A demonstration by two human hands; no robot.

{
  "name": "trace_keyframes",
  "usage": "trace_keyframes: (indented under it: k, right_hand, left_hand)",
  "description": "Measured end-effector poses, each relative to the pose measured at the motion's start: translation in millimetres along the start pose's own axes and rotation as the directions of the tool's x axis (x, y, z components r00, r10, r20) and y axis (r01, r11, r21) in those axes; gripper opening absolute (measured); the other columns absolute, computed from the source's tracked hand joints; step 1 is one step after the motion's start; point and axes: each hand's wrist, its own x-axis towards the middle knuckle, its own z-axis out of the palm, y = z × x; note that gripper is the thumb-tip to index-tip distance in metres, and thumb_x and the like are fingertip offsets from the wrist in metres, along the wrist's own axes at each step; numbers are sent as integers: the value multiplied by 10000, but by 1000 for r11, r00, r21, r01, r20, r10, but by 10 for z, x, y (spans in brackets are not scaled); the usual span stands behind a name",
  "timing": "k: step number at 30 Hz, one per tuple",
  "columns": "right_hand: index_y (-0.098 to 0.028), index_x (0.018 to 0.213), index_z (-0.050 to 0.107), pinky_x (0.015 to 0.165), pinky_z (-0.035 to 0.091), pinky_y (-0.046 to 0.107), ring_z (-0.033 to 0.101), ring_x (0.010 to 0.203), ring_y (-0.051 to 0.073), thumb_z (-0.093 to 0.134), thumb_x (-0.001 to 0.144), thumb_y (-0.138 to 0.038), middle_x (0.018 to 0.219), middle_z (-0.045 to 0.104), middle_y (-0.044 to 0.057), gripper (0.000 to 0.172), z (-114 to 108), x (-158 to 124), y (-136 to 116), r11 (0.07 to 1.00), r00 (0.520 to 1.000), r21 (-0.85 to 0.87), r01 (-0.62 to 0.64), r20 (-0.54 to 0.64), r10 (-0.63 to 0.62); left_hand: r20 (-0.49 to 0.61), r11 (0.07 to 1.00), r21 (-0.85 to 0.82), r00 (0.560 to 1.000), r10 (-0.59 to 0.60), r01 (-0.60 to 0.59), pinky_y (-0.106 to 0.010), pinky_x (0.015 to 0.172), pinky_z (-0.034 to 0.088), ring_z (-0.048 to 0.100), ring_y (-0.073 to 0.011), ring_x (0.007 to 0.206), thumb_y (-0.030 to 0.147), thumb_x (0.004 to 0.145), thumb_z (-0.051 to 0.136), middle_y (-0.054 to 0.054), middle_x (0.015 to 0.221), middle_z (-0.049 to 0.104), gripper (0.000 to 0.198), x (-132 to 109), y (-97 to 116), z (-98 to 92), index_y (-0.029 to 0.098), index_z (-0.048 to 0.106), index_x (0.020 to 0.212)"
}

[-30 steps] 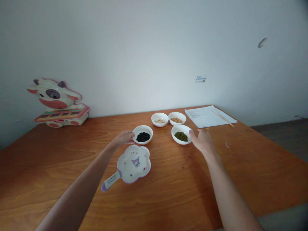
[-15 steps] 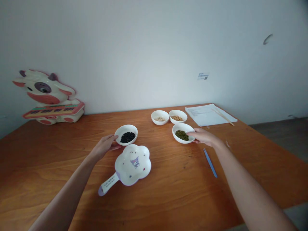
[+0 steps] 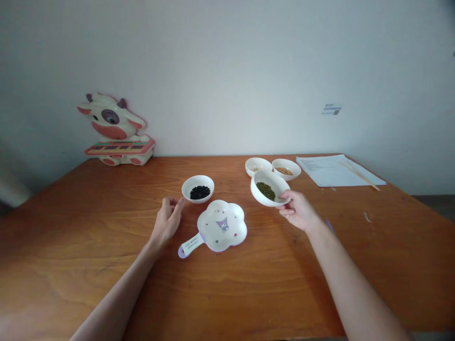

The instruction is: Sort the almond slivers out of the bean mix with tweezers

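The right hand (image 3: 296, 210) clamped a white bowl (image 3: 256, 189) of green beans (image 3: 266, 191) between thumb and fingers, tilting it up off the table to face the person, while the open left hand (image 3: 167, 222) rested beside a black-bean bowl (image 3: 197, 180).

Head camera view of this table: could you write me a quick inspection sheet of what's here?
Surface: wooden table.
Job's things: white bowl of green beans, tilted; white bowl of black beans; flower-shaped dish with a handle.
Clutter: two white bowls of pale grains; papers; chopsticks; blue strip, partly hidden.
Hands: right hand holds the green-bean bowl; left hand open, beside the black-bean bowl.
Cables: nothing seen.
Surroundings: cow-shaped toy; white wall with small label.
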Motion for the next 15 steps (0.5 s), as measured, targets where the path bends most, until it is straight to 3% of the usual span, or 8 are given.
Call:
trace_keyframes:
  k: [3, 6, 8, 11, 15]
  right_hand:
    - [-211, 779, 454, 332, 183, 127, 347, 416, 36, 631, 571, -262, 608, 489, -70, 277, 406, -61, 111, 1000, 1000, 19, -24, 19, 24]
    - [-232, 843, 442, 327, 251, 138, 401, 410, 61, 628, 608, -308, 585, 488, -87, 309, 659, -142, 227, 1000, 1000, 12, 14, -1, -14]
    - [-248, 916, 452, 324, 299, 152, 430, 415, 74, 623, 623, -324, 605, 508, -95, 348, 720, -203, 293, 998, 998, 0, 64, -11, -64]
    - [-270, 1036, 473, 323, 316, 153, 440, 417, 74, 592, 651, -314, 648, 523, -99, 406, 704, -274, 356, 986, 986, -50, 158, -43, -160]
    - [-321, 1260, 463, 366, 375, 144, 463, 454, 51, 577, 686, -256, 831, 606, -54, 588, 663, -321, 401, 956, 968, -220, 196, -113, -225]
  left_hand:
    - [198, 971, 51, 955, 221, -235, -219, 537, 381, 467, -122, 574, 567, 981, 489, 36, 619, 481, 435, -158, -48, -70, 188, 485, 766]
    - [465, 966, -32, 852, 240, -255, -227, 541, 359, 458, -121, 573, 556, 984, 486, 27, 627, 520, 435, -203, -28, -106, 178, 504, 767]
    - [577, 964, -88, 775, 255, -252, -227, 544, 346, 457, -117, 580, 537, 983, 495, 16, 641, 537, 440, -189, 3, -109, 173, 492, 737]
    - [668, 954, -126, 688, 284, -272, -219, 511, 266, 332, -88, 539, 506, 967, 528, 42, 586, 400, 503, -163, 36, -98, 178, 368, 621]
    - [712, 967, -145, 656, 248, -209, -207, 483, 227, 295, -77, 529, 496, 939, 571, 57, 595, 324, 508, -193, 46, -51, 194, 297, 636]
